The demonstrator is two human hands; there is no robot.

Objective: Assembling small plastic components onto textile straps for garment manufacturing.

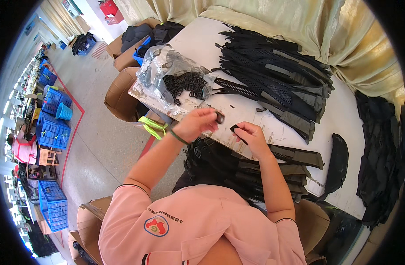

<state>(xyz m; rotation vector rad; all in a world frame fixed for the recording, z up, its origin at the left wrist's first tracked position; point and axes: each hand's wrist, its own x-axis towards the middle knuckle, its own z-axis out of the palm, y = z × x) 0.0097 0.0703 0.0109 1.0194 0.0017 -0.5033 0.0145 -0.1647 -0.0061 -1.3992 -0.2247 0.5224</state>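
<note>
Above the near left part of the white table, my left hand (197, 125) pinches a small black plastic buckle (219, 117). A short gap to its right, my right hand (252, 135) grips the end of a black strap (234, 128) between thumb and fingers. Most of that strap is hidden by the hand; it seems to hang toward the black straps (290, 155) at the near table edge. Beyond my left hand lies a clear plastic bag (156, 66), open, with many black buckles (187, 86) in it.
A large pile of black mesh straps with grey panels (277, 75) covers the far table (193, 33). A dark curved piece (337, 163) lies at the right; more dark straps (379, 154) hang over that edge. Cardboard boxes (118, 97) and yellow-green strips (153, 127) are at the left.
</note>
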